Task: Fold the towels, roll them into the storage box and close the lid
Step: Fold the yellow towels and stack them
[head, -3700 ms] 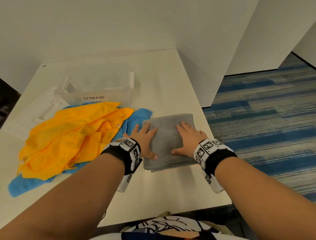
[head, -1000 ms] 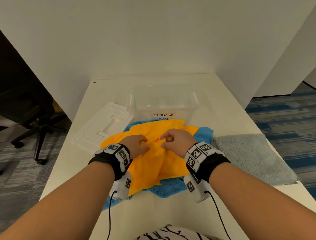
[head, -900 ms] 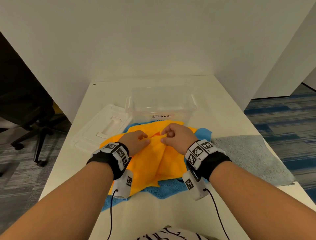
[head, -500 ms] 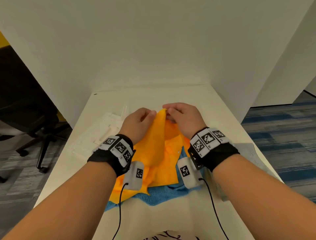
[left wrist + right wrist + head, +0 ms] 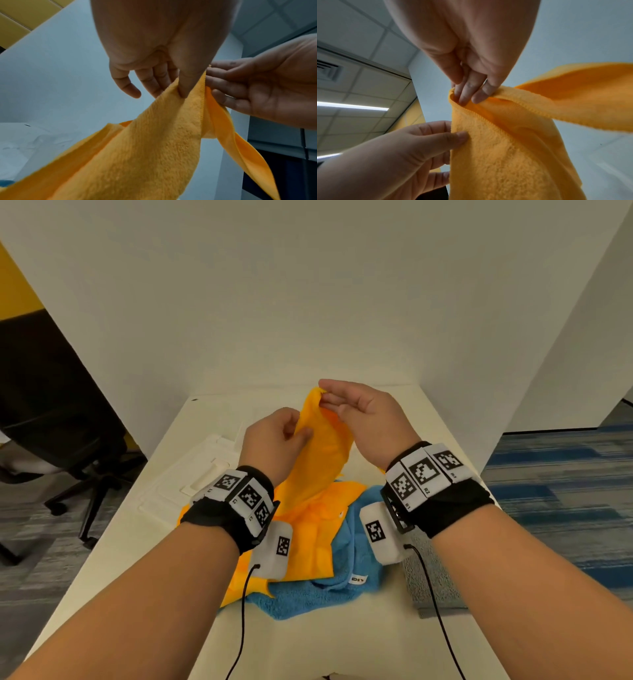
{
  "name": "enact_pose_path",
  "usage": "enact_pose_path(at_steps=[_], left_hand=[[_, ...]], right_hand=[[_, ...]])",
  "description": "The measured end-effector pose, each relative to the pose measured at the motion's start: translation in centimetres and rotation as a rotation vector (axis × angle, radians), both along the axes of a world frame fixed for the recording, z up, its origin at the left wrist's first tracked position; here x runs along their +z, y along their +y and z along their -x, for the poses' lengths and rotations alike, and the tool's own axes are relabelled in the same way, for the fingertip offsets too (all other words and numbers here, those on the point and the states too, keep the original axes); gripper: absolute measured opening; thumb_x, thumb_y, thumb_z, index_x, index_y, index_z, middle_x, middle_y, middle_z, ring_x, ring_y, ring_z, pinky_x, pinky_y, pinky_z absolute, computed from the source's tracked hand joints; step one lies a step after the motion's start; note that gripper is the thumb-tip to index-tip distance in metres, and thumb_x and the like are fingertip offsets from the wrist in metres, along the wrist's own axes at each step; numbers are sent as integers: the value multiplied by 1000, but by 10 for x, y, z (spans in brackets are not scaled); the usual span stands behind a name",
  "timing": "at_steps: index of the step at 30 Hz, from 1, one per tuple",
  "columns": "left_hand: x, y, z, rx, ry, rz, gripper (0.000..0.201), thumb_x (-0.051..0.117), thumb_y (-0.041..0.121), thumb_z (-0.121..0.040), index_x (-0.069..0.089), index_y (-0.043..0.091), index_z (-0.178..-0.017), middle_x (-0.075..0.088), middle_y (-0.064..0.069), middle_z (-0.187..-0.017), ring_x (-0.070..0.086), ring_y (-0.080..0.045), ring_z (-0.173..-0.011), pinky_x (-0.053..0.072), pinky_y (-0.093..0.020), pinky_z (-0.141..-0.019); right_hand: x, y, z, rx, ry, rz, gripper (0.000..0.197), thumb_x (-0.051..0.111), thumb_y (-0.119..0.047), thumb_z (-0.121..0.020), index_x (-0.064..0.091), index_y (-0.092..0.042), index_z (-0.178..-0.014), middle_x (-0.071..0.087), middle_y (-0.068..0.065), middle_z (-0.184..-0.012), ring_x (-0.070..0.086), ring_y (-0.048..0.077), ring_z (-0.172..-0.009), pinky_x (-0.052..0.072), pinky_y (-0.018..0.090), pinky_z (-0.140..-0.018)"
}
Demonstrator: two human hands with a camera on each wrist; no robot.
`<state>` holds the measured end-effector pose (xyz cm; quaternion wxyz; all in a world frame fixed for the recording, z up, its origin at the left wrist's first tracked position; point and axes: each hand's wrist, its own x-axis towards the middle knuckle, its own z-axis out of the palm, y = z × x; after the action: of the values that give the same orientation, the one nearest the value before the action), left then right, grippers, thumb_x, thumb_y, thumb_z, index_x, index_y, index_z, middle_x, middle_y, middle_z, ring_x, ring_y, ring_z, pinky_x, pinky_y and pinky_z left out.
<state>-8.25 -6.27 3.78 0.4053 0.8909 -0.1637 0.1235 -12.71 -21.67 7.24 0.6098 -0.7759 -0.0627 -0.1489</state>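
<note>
An orange towel (image 5: 318,474) hangs lifted above the table, its lower part still lying on a blue towel (image 5: 329,587). My right hand (image 5: 356,412) pinches the orange towel's (image 5: 505,142) top hemmed edge between thumb and fingertips (image 5: 465,94). Just below, my left hand (image 5: 277,440) pinches the same edge, its thumb (image 5: 187,86) pressed on the orange towel (image 5: 154,148). A folded grey towel (image 5: 431,587) lies at the right, partly hidden by my right wrist. The box lid (image 5: 191,477) lies on the left. The storage box is hidden behind my hands.
The white table (image 5: 144,577) is closed in by white partition walls behind and to the right. A black office chair (image 5: 58,412) stands on the floor at the left. Striped blue carpet (image 5: 565,491) lies beyond the table's right edge.
Both hands went from pressing the grey towel to the orange towel, pinched it and raised its edge off the pile. In the last half second the right hand climbed above the left.
</note>
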Motion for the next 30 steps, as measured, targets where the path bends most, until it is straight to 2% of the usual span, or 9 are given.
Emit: enact_pose_path(at_steps=[2,5,10,13,16,19,23,28,30], left_hand=[[3,0,-1,-6,11,34,7,56,27,-95,61,24,-91,60,6,-78,53,-12,-75,39,-24,-64],[9,0,-1,-6,32,119,14,46,24,-100,59,21,-96,53,13,-76,47,-3,-71,35,-19,-62],[24,-9,10,-21,95,234,23,35,29,-104,55,19,-100,54,6,-82,47,-3,-74,37,-20,-64],[30,-9,13,-45,116,215,29,42,47,-99,52,20,-94,51,7,-78,48,-7,-72,35,-25,-62],[31,-8,15,-70,99,69,50,61,63,-79,46,21,-102,52,8,-80,49,-5,-72,34,-23,-57],[30,-8,13,-39,71,-47,54,75,50,-75,39,24,-105,51,8,-82,50,-4,-72,35,-24,-54],[30,-3,4,-36,82,-52,38,67,22,-82,36,24,-106,49,5,-79,48,-10,-69,32,-24,-52],[30,12,-4,-52,42,-59,31,61,15,-83,41,25,-105,52,3,-86,49,-11,-72,34,-24,-55],[31,17,-8,-60,18,-34,31,62,14,-83,44,26,-105,54,3,-94,51,-13,-80,35,-19,-59]], right_hand=[[1,-5,3,-100,-41,162,37,50,-3,-94,61,-19,-126,67,-2,-115,60,7,-110,44,22,-101],[5,-14,8,-242,-74,323,29,60,-15,-91,66,-25,-118,65,-13,-99,58,-3,-90,42,6,-84],[7,-20,9,-346,-124,458,15,63,-32,-89,69,-24,-101,59,-13,-84,56,4,-81,47,20,-77],[10,-20,8,-372,-160,531,15,58,-35,-92,67,-23,-95,50,-10,-84,52,8,-79,42,21,-71],[12,-16,5,-337,-166,549,15,54,-31,-95,62,-19,-98,50,-5,-95,53,11,-87,42,24,-77],[13,-11,1,-295,-137,496,14,51,-29,-97,57,-17,-99,54,-7,-85,51,8,-79,38,16,-65],[13,0,-3,-279,-142,464,15,48,-27,-99,54,-14,-101,48,-13,-72,46,2,-67,35,11,-58],[19,7,-6,-310,-120,462,18,42,-30,-101,50,-14,-106,48,-8,-72,46,5,-65,38,20,-60],[21,9,-8,-324,-104,471,19,43,-32,-100,51,-16,-106,48,-9,-72,46,5,-65,38,19,-59]])
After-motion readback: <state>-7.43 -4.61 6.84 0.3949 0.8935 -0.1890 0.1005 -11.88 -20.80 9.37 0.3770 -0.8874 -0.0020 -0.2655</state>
